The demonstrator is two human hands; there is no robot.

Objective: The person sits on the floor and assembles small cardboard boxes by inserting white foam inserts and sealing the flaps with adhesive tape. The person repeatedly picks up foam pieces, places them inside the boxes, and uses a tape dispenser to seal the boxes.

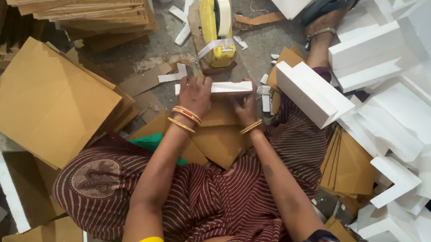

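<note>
I've got both hands, left hand [194, 94] and right hand [245, 106], clamped on the white foam strip [226, 87]; best keep it level, square below the yellow tape dispenser [217, 29].

12 o'clock: yellow tape dispenser [217, 29] stands just beyond the white foam strip [214, 87], blocking forward reach.
3 o'clock: white foam blocks [311, 92] crowd close.
9 o'clock: cardboard sheets [45, 102] stacked near.
11 o'clock: bare floor patch [173, 40], scraps only.
</note>
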